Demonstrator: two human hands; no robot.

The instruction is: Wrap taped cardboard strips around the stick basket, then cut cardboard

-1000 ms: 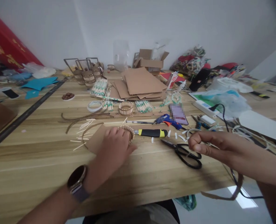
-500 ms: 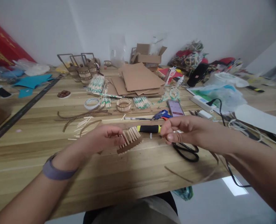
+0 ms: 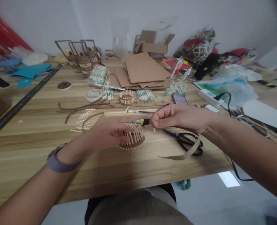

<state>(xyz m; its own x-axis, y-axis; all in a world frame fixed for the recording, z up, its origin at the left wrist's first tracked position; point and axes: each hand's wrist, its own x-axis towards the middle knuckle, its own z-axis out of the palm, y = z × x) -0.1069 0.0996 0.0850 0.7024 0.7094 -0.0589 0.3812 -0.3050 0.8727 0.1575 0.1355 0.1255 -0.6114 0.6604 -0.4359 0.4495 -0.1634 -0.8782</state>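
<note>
Fingers of my left hand are closed on the near-left side of a ring of short wooden sticks on a brown cardboard band, tilted a little over the table. To its right, my right hand pinches a thin brown cardboard strip, which hangs and curls below the palm. Just under the right fingertips lies a small white piece. A yellow and black cutter lies behind, its handle partly hidden by the right hand. Black scissors rest behind the strip.
A finished stick ring, a tape roll, loose sticks and curved strips stand or lie farther back. Behind them are cardboard sheets and small lidded buckets. A phone lies at the right.
The stick ring has turned flatter, showing more of its inside. My right hand has moved left toward it, over the cutter's handle, and the strip has swung with it. The view has shifted slightly.
</note>
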